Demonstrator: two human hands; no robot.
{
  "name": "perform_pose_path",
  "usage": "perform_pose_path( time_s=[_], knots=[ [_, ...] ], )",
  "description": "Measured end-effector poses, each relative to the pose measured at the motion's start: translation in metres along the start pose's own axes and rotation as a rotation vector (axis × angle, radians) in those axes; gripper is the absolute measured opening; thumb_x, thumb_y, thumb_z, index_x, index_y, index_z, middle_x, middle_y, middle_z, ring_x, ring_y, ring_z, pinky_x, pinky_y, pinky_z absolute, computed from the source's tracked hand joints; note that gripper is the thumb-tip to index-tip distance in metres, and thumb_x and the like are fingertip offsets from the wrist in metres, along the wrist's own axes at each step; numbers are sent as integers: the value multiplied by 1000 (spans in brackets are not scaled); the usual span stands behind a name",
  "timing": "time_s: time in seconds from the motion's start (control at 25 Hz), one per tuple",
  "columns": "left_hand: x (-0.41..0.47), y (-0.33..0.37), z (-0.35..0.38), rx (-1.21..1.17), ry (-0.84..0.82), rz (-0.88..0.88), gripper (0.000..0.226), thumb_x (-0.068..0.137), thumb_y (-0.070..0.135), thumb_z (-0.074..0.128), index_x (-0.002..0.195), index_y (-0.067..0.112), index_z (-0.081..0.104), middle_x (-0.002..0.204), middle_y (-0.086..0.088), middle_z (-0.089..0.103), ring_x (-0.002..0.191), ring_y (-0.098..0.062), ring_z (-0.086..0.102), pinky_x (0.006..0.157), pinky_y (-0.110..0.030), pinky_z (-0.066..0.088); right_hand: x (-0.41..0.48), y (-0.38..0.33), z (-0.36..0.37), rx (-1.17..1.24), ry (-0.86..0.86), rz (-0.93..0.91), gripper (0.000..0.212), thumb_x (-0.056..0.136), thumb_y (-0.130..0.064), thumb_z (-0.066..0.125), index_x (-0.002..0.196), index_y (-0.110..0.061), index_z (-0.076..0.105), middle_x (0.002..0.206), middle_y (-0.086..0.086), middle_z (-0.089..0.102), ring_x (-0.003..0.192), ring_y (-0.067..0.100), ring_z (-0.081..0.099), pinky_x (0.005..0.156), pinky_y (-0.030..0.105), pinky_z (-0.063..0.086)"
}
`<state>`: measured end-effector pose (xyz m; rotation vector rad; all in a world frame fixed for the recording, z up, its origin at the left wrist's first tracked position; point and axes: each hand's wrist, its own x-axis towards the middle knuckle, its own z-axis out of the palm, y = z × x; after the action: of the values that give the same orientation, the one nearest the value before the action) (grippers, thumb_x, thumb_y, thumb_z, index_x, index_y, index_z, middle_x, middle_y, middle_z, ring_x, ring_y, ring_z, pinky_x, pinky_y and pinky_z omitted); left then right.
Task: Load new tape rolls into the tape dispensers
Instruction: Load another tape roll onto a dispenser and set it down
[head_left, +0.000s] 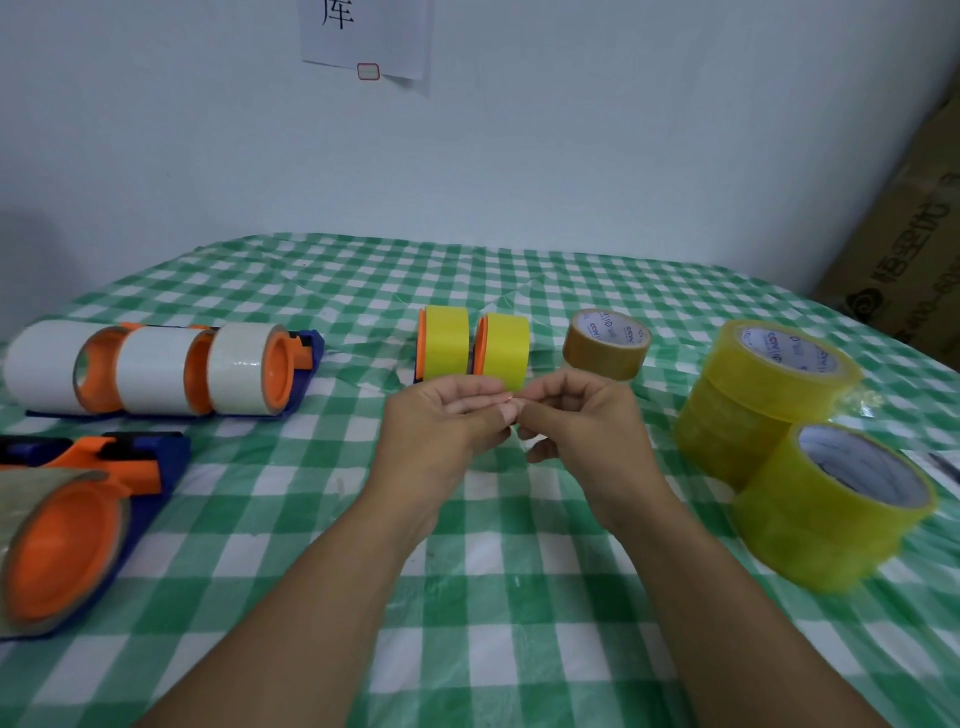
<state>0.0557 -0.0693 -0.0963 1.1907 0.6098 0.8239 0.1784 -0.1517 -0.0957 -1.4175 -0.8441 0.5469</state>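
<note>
Whatever the left hand (441, 415) and right hand (582, 421) pinch between touching fingertips at frame centre is too thin to make out. Just behind them two yellow tape rolls on orange hubs (472, 349) stand on edge, axes running left-right, on the green-and-white checked tablecloth (519, 597).

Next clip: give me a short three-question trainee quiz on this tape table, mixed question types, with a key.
1. True or false: the brown tape roll lies flat, apart from any dispenser.
2. How many white rolls sit in the far-left dispenser row?
3. The left hand and right hand meet: A) over the loose yellow rolls B) in front of the two loaded yellow rolls.

Key: 1 true; 2 three; 3 B.
</note>
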Motion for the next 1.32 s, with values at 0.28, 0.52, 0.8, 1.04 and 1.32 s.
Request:
perform_pose_path(
  time_s=[0.28, 0.52, 0.8, 1.04, 1.32],
  knots=[
    [4, 11, -14, -232, -169, -197, 40, 71, 7, 74, 109, -1, 71, 95, -15, 77, 80, -17, 75, 70, -23, 61, -3, -5, -2, 162, -170, -96, 12, 90, 3, 67, 98, -1, 75, 81, 23, 64, 69, 21, 57, 52, 31, 52],
    [6, 7, -17, -167, -227, -260, 24, 85, 1, 66, 107, 1, 75, 81, -9, 73, 70, -11, 69, 64, -22, 59, -4, -3, 0, -60, -154, -274, 14, 85, -3, 76, 99, -3, 79, 88, 25, 68, 67, 20, 62, 52, 28, 54],
    [4, 10, -18, -57, -232, -250, 25, 92, 2, 59, 113, 0, 71, 104, -18, 76, 85, -21, 74, 66, -24, 59, 0, -2, 0, -184, -150, -229, 5, 80, -4, 81, 84, -6, 79, 84, 19, 62, 60, 14, 59, 47, 26, 54],
    [3, 16, -17, -169, -167, -311, 17, 90, 14, 64, 94, 2, 76, 89, -14, 77, 79, -20, 74, 65, -23, 60, -1, -6, 10, -498, -90, -461, 24, 89, -11, 75, 77, -27, 63, 82, -5, 56, 71, 7, 57, 61, 29, 55],
    [-9, 25, -6, -150, -307, -419, 24, 97, 21, 58, 106, 2, 70, 102, -21, 75, 90, -25, 76, 74, -30, 63, -14, -27, -12, -757, -56, -281, 27, 94, -29, 69, 75, -11, 63, 73, -2, 63, 64, 8, 55, 62, 31, 47]
  ],
)
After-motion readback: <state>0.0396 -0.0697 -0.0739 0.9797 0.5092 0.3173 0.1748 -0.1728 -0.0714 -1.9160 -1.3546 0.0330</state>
